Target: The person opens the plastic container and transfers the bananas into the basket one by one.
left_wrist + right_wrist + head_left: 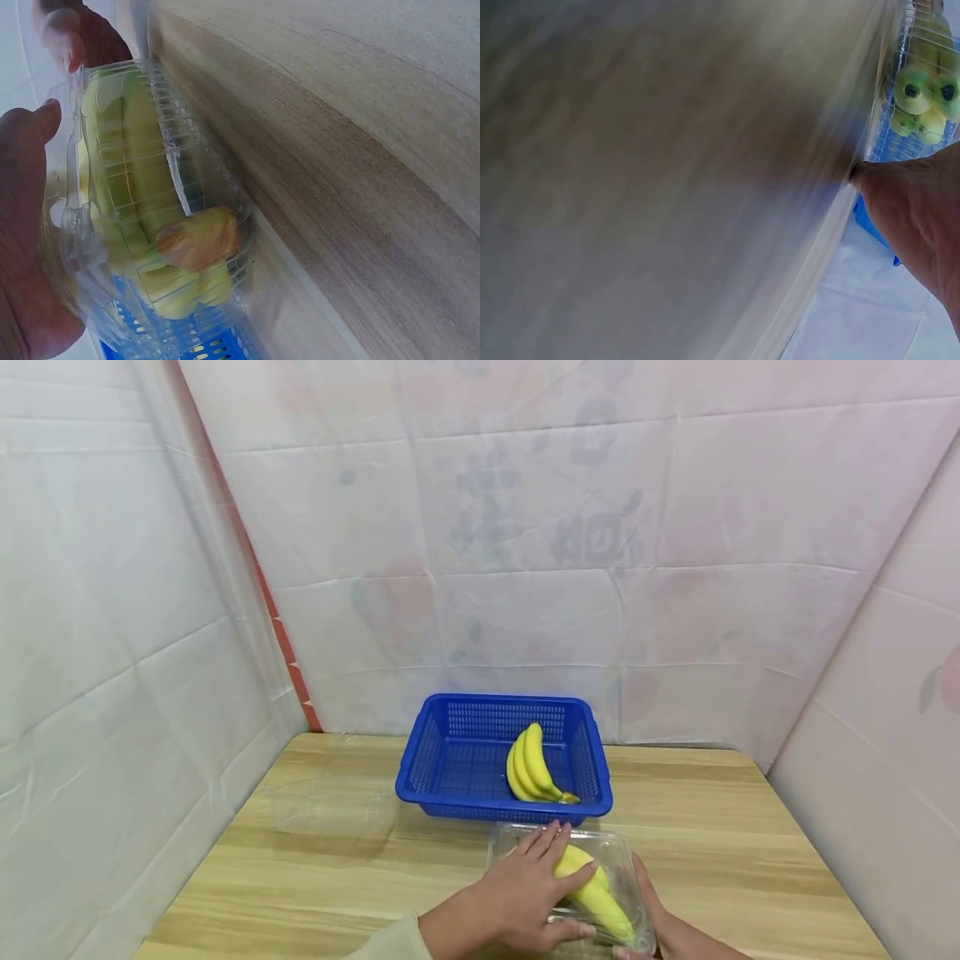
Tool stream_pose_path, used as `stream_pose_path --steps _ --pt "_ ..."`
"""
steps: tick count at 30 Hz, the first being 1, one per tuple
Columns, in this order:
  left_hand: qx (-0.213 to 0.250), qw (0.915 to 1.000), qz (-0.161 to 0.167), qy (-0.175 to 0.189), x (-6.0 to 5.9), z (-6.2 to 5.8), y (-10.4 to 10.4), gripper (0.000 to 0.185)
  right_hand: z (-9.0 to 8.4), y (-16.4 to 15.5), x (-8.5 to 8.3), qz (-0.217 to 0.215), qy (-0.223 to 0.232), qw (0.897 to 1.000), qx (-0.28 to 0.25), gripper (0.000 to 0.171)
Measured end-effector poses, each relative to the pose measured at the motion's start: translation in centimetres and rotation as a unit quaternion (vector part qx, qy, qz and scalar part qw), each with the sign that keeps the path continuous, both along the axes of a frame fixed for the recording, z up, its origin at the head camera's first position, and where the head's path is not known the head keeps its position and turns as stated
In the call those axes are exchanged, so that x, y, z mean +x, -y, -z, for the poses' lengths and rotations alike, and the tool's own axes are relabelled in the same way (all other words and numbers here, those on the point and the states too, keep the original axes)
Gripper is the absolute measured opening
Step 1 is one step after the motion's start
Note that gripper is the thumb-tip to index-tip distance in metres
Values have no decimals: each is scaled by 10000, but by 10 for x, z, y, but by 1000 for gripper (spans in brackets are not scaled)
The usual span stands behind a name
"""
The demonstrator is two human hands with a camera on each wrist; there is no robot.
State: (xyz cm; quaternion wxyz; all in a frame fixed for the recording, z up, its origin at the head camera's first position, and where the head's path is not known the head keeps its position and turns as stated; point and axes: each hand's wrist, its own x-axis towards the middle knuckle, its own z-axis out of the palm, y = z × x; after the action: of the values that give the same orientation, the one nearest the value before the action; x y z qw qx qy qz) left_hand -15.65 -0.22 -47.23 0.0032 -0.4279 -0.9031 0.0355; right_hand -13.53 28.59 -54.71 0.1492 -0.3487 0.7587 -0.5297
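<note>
A clear plastic clamshell box (618, 852) lies at the table's near side, with a bunch of bananas (600, 906) inside. Across its top rests my left hand (528, 889), fingers stretched out and thumb apart from them. My right hand (663, 918) holds the box's near right corner, its thumb at the front and its fingers along the side. In the left wrist view the brown banana stem (201, 238) shows through the ribbed wall. The right wrist view catches the banana tips (922, 97) through the plastic; most of that view is blurred.
Just behind the box stands a blue plastic basket (465, 806) with another bunch of bananas (532, 768) in its right part. A second clear plastic container (333, 810) sits left on the wooden table (720, 827). Pale sheets (525, 568) enclose the back and sides.
</note>
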Motion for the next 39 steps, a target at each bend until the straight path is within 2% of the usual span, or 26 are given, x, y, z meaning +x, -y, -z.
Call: stream_pose_path --steps 1,4,11,16,22,24,29,31,36,39 --pt "-5 10000 1 2 0 0 0 76 1 1 1 115 -195 9997 109 118" --pt "-20 10000 -2 43 1 0 0 74 2 1 1 164 -293 9992 203 117" --pt "-69 9999 -7 96 2 -1 -2 71 3 -3 -6 -61 885 9960 122 118" --pt "-63 9998 -8 167 3 -2 -2 67 4 -3 -6 -147 805 9966 75 120" --pt "-73 9999 88 112 3 -3 -3 62 -6 0 -6 -153 1512 9883 158 121" --pt "-12 9996 85 281 1 -4 -2 59 -8 1 -6 -217 1628 9863 151 119" --pt "185 9968 68 776 -2 -7 0 53 -10 -2 -5 -323 1387 9896 205 116" --pt "195 9969 109 750 -1 -7 0 54 -11 -2 -5 -322 1367 9898 247 116" --pt "109 9988 148 444 1 -5 0 58 -14 0 -6 -395 1862 9815 207 114" --pt "103 9991 116 403 2 -5 0 59 -15 2 -5 -385 2135 9761 90 110"
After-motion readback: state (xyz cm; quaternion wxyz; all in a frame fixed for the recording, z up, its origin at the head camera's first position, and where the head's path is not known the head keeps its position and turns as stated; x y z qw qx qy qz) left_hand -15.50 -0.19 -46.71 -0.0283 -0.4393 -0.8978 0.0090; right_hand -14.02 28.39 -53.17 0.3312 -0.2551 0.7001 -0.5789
